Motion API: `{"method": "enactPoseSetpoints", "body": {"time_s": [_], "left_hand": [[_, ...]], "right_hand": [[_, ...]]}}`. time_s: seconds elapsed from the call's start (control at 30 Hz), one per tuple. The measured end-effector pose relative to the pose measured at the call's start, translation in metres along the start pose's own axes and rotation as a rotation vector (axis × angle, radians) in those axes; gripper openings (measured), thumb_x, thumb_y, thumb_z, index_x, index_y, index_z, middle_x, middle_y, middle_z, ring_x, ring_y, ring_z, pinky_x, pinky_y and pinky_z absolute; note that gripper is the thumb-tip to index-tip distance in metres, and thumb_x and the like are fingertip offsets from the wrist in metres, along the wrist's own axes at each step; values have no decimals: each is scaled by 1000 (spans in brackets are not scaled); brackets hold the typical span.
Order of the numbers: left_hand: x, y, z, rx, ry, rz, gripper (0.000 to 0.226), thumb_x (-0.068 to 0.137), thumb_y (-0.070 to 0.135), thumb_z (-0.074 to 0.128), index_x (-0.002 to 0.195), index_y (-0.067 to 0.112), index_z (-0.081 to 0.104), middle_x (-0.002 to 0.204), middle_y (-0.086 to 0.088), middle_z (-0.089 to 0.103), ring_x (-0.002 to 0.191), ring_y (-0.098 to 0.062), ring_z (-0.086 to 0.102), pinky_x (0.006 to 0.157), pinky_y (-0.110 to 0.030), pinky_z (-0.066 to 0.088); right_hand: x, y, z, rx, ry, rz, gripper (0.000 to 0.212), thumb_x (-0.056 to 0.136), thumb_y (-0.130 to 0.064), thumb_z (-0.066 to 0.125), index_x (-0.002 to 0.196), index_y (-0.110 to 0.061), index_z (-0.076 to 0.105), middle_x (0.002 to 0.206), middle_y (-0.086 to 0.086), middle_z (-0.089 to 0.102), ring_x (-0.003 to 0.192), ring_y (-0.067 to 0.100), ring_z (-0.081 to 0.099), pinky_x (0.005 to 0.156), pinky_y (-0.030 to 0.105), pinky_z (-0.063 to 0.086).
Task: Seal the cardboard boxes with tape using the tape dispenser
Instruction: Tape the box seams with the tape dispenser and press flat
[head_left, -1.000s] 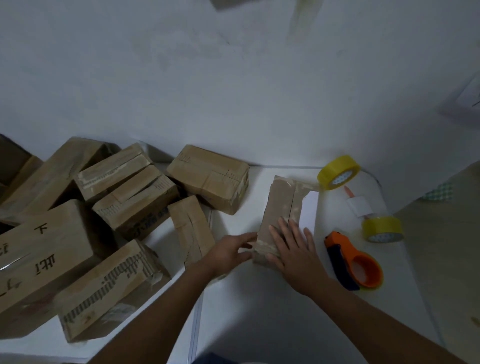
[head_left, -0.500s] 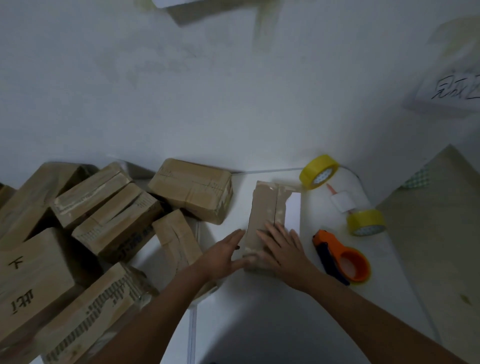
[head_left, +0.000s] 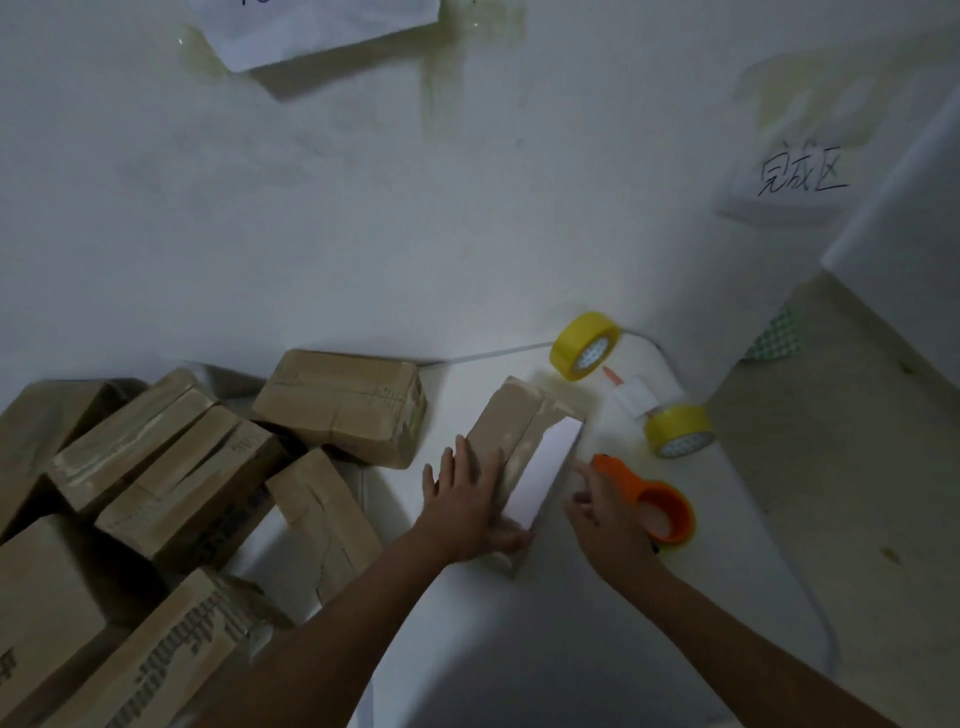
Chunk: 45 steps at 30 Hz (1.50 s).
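Observation:
A small cardboard box (head_left: 511, 423) lies on the white table (head_left: 545, 613), its right flap showing a white inner face. My left hand (head_left: 467, 506) presses flat on the box's near end, fingers straight. My right hand (head_left: 605, 514) sits just right of the box, on the orange tape dispenser (head_left: 660, 506); its fingers reach the dispenser's handle, and whether they have closed round it is unclear.
Two yellow tape rolls (head_left: 584, 345) (head_left: 678, 430) and a small white item (head_left: 635, 396) lie at the table's back right. A pile of several cardboard boxes (head_left: 171, 467) fills the left side. The white wall carries paper notes (head_left: 789, 179). The floor lies beyond the table's right edge.
My right hand left the top of the box and moved right to the tape dispenser. My left hand slid from the box's side onto its top. The view tilted upward.

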<state>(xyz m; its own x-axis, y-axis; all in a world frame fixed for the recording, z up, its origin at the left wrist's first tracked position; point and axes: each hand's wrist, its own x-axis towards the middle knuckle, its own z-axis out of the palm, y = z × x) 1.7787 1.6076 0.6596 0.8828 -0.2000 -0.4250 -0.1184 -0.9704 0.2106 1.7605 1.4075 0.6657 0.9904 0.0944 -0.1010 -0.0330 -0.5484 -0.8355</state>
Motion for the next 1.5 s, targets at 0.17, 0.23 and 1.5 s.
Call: {"method": "enactPoseSetpoints", "body": {"time_s": [0.17, 0.23, 1.5], "left_hand": [[15, -28, -39, 242, -190, 219, 104, 85, 45, 70, 155, 40, -8, 160, -3, -31, 147, -31, -24, 115, -59, -7], [15, -34, -40, 239, -177, 222, 99, 87, 40, 69, 155, 43, -3, 161, 5, -27, 149, -28, -21, 116, -58, -6], [7, -14, 8, 107, 164, 341, 67, 93, 71, 10, 152, 47, -9, 162, 16, -19, 148, -24, -23, 113, -55, -19]], "right_hand": [[22, -1, -20, -221, 65, -46, 45, 93, -10, 58, 136, -2, 45, 142, 16, 43, 131, 31, 40, 109, 38, 32], [30, -2, -20, -179, -55, 28, 53, 97, -19, 54, 144, -6, 34, 151, 14, 31, 138, 30, 32, 112, 39, 29], [-13, 24, 14, 53, -4, 22, 13, 100, -20, 49, 108, -23, 59, 93, -6, 64, 87, 4, 62, 75, 24, 51]]}}
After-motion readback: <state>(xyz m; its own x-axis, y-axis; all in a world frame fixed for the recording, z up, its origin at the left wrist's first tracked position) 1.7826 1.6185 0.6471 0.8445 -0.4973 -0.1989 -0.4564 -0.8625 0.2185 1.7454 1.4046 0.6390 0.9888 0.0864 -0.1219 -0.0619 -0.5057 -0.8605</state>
